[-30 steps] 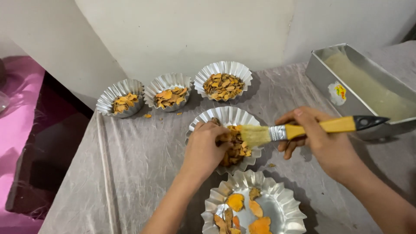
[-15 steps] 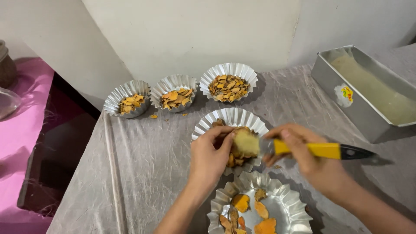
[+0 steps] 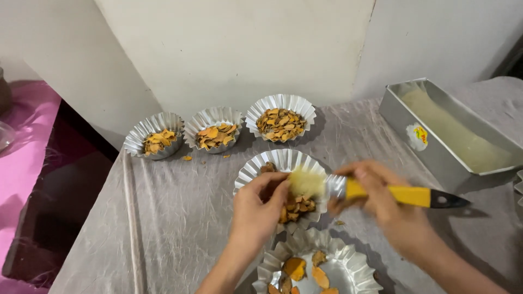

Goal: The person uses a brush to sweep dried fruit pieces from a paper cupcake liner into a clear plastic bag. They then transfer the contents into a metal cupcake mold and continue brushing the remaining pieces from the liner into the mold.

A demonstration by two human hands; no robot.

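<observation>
Yellow marks the handle of the pastry brush [image 3: 381, 191] that your right hand [image 3: 389, 209] has closed around, fingers wrapped near the metal ferrule, with the black tip of the handle pointing off to the right. The pale bristles sit over the fluted foil mould [image 3: 280, 182] at the middle of the counter [image 3: 180, 218], which is covered in a creased grey sheet. Your left hand [image 3: 259, 209] rests on that mould, fingers curled over its near rim and touching the brown and orange chips inside; it is loosely bent, not gripping anything separate that can be made out. Just in front of it lies a wider foil mould [image 3: 318, 267] with a few orange pieces. Three smaller filled moulds [image 3: 215, 133] stand in a row by the wall. A rectangular metal tin [image 3: 452, 133] sits well to the right.
</observation>
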